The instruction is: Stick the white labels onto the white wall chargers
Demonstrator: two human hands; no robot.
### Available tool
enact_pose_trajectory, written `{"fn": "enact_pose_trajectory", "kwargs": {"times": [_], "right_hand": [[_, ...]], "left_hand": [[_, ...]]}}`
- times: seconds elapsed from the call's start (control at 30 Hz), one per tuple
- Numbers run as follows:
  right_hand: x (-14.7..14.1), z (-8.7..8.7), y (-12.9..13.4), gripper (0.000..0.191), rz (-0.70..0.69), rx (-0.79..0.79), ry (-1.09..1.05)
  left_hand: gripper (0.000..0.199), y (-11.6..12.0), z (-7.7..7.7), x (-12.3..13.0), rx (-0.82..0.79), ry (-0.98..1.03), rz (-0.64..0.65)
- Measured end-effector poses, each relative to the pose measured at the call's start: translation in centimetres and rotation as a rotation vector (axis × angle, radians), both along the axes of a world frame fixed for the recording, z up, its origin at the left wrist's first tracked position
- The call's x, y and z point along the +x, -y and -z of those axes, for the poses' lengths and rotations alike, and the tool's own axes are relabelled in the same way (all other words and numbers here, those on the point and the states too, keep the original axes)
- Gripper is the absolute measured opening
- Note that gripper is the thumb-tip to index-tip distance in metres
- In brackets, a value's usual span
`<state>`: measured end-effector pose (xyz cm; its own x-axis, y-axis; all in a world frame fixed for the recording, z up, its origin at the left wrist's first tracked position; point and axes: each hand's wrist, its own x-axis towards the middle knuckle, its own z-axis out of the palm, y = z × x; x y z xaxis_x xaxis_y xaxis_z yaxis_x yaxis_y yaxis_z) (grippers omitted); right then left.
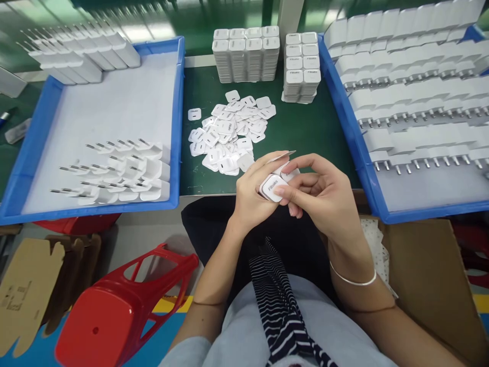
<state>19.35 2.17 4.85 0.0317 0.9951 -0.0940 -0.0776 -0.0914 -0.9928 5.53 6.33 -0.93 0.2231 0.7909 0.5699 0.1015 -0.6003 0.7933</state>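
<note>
Over the front edge of the table, my left hand (250, 188) is closed around a small bundle of white square plates (273, 188) with rounded corners and dark lettering on top. A thin plate edge (284, 156) sticks out above its fingers. My right hand (324, 196) meets it from the other side, its thumb pressed on the lettered face and its index finger on the bundle's far part. Just beyond both hands lies a loose pile of the same plates (229, 130). How many plates are held is hidden by the fingers.
Neat stacks of plates (246, 56) and more stacks (301, 69) stand at the back. A blue-rimmed tray (178, 122) holds white plug housings at left. Another blue tray (346, 127) with rows of plug housings is at right. Below left stands a red stool (99, 326).
</note>
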Motion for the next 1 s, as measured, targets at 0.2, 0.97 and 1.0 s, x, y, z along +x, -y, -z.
{"fn": "enact_pose_trajectory", "kwargs": {"times": [0.2, 0.97, 1.0], "right_hand": [[0.1, -0.3, -0.1, 0.043, -0.010, -0.069, -0.018], [-0.6, 0.1, -0.7, 0.040, 0.098, 0.046, 0.169], [-0.7, 0.3, -0.8, 0.039, 0.098, 0.067, 0.159]], "left_hand": [[0.035, 0.0, 0.0, 0.0, 0.009, -0.009, 0.003], [0.031, -0.3, -0.3, 0.0, -0.028, 0.028, 0.006], [0.031, -0.4, -0.4, 0.0, -0.039, 0.038, 0.009]]}}
